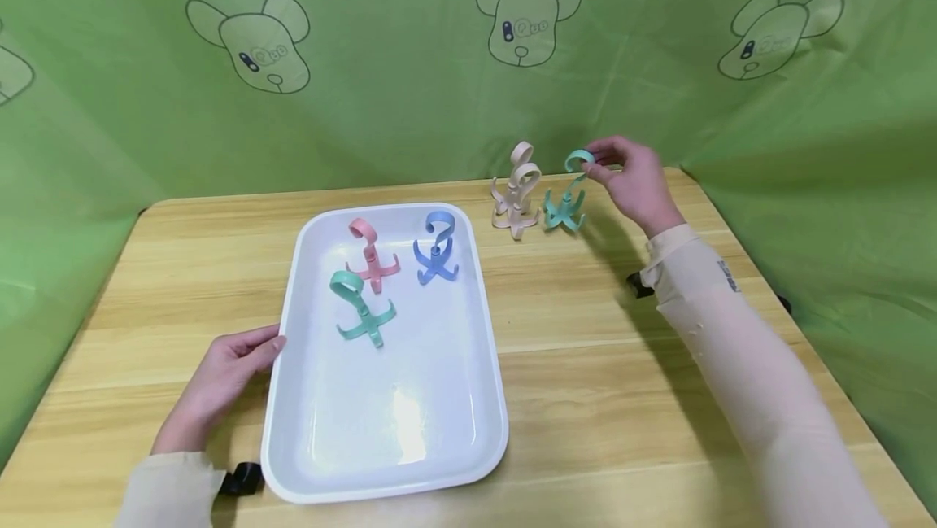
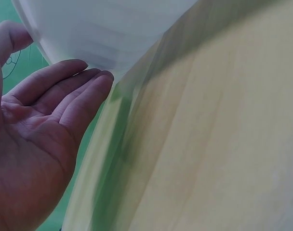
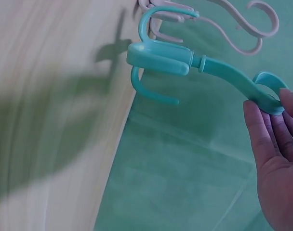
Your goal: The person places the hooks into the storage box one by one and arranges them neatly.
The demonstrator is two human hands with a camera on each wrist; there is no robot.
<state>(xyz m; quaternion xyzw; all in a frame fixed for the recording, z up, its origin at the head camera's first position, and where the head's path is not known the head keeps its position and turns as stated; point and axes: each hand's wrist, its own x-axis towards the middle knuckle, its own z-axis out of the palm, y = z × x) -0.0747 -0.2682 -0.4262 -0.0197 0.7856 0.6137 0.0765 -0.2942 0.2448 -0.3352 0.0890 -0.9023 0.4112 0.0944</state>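
In the head view my right hand (image 1: 631,178) pinches the curled top of a teal four-prong swivel hook (image 1: 564,211). The right wrist view shows thumb and fingertips on that curl, the hook's (image 3: 161,57) prongs spreading at the other end. Two pale pink hooks (image 1: 516,207) stand close to its left. My left hand (image 1: 228,373) holds the left rim of a white tray (image 1: 274,430). In the left wrist view the thumb meets the rim and the fingers (image 2: 88,96) lie against the outer wall.
Inside the tray are a pink hook (image 1: 373,264), a blue hook (image 1: 437,259) and a green hook (image 1: 369,320), all near its far end. The wooden table (image 1: 586,398) ends at a green curtain (image 1: 410,121) behind and at both sides.
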